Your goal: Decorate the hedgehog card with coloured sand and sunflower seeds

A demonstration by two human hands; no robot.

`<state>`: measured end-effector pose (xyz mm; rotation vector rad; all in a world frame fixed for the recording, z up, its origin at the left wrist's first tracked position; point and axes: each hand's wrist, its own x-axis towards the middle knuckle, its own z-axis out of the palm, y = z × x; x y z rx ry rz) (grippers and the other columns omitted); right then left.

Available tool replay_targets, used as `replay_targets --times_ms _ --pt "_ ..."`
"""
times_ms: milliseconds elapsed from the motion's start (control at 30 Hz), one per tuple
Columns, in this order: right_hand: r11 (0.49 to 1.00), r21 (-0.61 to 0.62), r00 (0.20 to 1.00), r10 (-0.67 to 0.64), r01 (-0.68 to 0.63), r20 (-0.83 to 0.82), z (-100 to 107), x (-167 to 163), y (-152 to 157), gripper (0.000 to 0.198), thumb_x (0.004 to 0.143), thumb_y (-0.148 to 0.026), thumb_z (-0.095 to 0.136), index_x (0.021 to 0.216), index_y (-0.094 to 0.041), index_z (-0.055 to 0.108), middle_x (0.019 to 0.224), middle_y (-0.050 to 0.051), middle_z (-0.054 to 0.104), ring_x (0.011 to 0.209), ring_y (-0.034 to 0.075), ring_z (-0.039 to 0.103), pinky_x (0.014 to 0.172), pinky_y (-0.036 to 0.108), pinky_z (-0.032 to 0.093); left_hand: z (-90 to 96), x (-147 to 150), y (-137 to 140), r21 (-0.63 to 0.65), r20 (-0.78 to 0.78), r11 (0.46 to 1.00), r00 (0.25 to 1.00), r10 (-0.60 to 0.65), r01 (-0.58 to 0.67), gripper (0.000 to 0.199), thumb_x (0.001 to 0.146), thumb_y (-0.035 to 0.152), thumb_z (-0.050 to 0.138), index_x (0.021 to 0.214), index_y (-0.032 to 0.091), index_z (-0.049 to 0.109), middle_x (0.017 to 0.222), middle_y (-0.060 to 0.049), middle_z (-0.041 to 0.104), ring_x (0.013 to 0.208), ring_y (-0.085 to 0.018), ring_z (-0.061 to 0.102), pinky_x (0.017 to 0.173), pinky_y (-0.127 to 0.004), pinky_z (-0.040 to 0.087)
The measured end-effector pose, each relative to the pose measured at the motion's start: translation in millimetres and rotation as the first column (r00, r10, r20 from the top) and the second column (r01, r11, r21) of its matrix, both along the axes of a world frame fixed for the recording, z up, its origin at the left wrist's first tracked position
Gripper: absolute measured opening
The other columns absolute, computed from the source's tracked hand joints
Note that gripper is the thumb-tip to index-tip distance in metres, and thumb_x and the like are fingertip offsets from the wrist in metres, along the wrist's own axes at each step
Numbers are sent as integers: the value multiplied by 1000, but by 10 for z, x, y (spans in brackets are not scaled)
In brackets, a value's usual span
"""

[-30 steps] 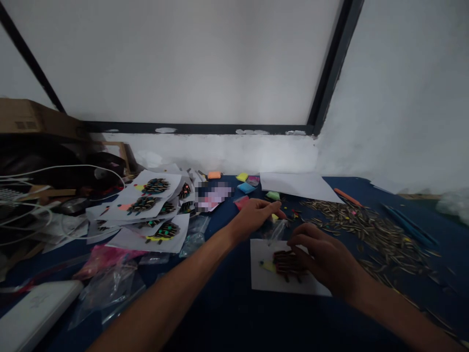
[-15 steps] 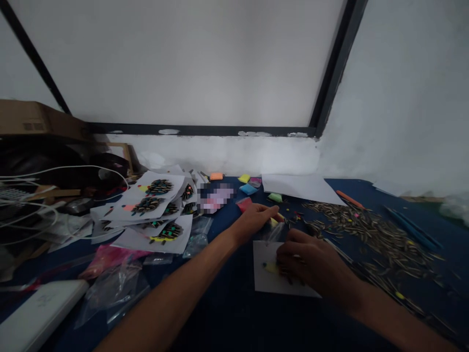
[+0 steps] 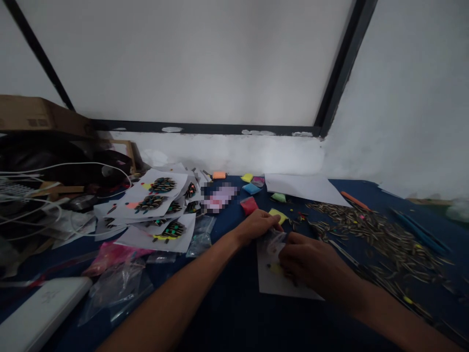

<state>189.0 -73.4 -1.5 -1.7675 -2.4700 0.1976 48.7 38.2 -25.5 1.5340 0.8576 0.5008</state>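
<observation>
My left hand (image 3: 257, 224) is closed, its fingers pinching a clear plastic bag (image 3: 274, 242) that hangs over a white paper sheet (image 3: 269, 283). A pale yellow clay packet (image 3: 277, 213) shows just beyond those fingertips; whether it is joined to the bag I cannot tell. Above the sheet, my right hand (image 3: 311, 259) has its fingers curled together beside the bag's lower end, and whatever they grip is hidden. Partly covered by that hand, a small yellow shape with a dark tip (image 3: 274, 268) lies on the sheet. A red packet (image 3: 249, 206) rests behind my left hand.
Striped seeds (image 3: 370, 230) spread across the right, with tweezers (image 3: 342, 252), an orange pen (image 3: 351, 199) and a blue tool (image 3: 421, 231). Stacked seed-hedgehog sheets (image 3: 172, 210) lie left, near plastic bags (image 3: 117, 288) and a white box (image 3: 46, 305). Blank paper (image 3: 304, 188) lies behind.
My left hand has dipped slightly toward the sheet with the clear bag, and more of the yellow packet shows. My right hand stays over the paper, fingers still curled. The view has shifted a little.
</observation>
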Motion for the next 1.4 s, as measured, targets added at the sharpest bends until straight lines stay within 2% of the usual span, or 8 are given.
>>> replay_targets --times_ms 333,733,867,1067,1400 --pt "999 -29 1000 -23 23 9 -27 -30 58 25 86 -12 52 70 -21 69 90 4 67 70 14 65 60 25 41 -17 -6 4 99 -30 994 999 -42 45 42 90 41 52 75 8 74 69 -3 65 64 -11 49 64 -24 36" --pt "999 50 994 -6 12 -112 -83 46 41 22 94 -19 49 76 -21 63 85 3 62 72 15 63 62 25 43 -48 15 8 142 -65 988 996 -53 62 42 91 39 50 73 9 74 69 -4 65 66 -13 52 66 -24 38" --pt "996 86 977 3 15 -211 -83 118 32 21 93 -20 50 79 -21 65 85 4 63 70 15 62 62 27 44 -28 9 6 158 -79 985 995 -57 69 42 91 39 50 73 9 74 66 -3 63 64 -12 50 64 -24 37" --pt "990 120 965 -45 78 -259 -111 307 30 26 94 -29 49 79 -23 69 80 4 65 63 15 60 59 29 43 -9 9 0 178 -104 982 993 -52 70 44 91 39 50 76 7 75 63 -2 60 62 -11 47 64 -24 36" --pt "993 86 970 -55 78 -238 -166 358 1 33 96 -31 44 83 -22 73 84 7 66 68 17 62 62 30 44 -24 14 13 185 -117 979 991 -67 88 45 92 37 48 82 4 76 69 -5 65 65 -11 50 66 -24 37"
